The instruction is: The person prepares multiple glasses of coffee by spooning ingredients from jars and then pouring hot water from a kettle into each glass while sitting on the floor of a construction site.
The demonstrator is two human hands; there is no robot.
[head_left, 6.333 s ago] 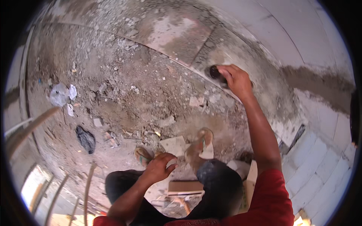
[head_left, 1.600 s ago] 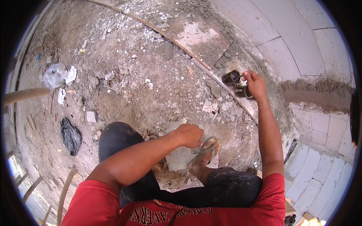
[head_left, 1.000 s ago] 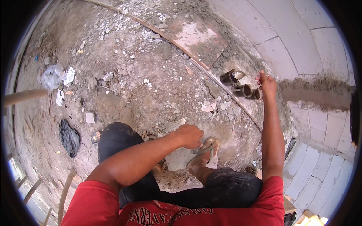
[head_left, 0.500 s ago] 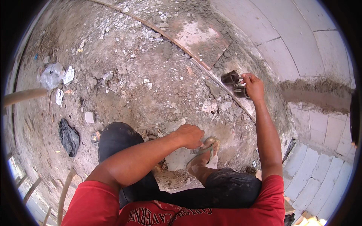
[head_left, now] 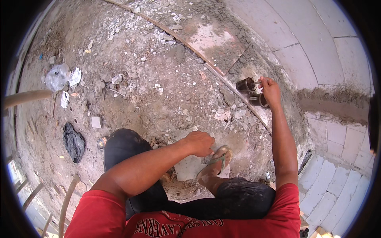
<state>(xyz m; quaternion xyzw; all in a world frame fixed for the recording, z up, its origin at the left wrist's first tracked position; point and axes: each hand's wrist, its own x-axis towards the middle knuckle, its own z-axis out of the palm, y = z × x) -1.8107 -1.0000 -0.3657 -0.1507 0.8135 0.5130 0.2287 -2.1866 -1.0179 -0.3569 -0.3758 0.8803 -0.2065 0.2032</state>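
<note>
To the right, my right hand has its thumb and fingers closed on the handle of a dark glass mug. The mug stands on rough ground beside a thin wooden strip. A second dark mug is just nearer to me, below my fingers and partly covered by my hand. My left hand is closed, low in front of me, by my sandalled foot. A small clear piece shows under its fingers; whether they grip it I cannot tell.
The wooden strip runs diagonally across rubble-strewn ground. A block wall rises at the right. On the left lie a clear plastic bag, a black plastic bag and paper scraps. A wooden pole juts in from the left edge.
The view has shifted slightly. My right hand stays at the first mug's handle, and more of the second mug shows beneath it. My left hand keeps its place.
</note>
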